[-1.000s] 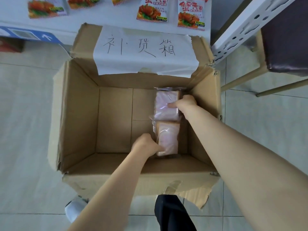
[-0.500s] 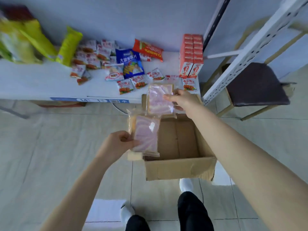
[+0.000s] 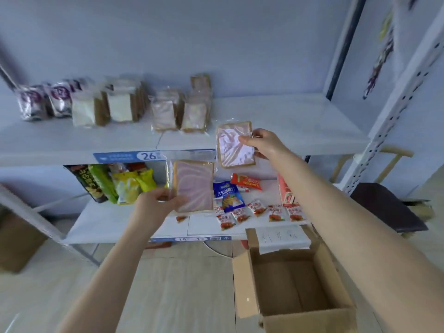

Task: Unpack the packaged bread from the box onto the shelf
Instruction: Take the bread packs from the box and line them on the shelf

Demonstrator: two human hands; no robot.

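Note:
My right hand (image 3: pixel 265 144) grips a clear-wrapped pink marbled bread slice (image 3: pixel 234 145), held up at the front edge of the upper white shelf (image 3: pixel 288 126). Lower and to the left, my left hand (image 3: pixel 156 204) holds a second pink bread pack (image 3: pixel 194 186) in front of the lower shelf. Several matching bread packs (image 3: pixel 180 111) stand upright on the upper shelf, just left of the raised pack. The open cardboard box (image 3: pixel 295 284) sits on the floor at lower right; its visible floor holds nothing.
Toast packs (image 3: pixel 108 106) and purple bags (image 3: pixel 43 99) fill the upper shelf's left. The lower shelf (image 3: pixel 115 224) carries chip bags (image 3: pixel 125 183), small snack sachets (image 3: pixel 254 210) and red cartons (image 3: pixel 286 193). A perforated shelf post (image 3: pixel 394 111) and a dark stool (image 3: pixel 384 207) stand at right.
Both hands lifted the two bread packs out of the box and up toward the shelves. My view rose from the box to the upper shelf.

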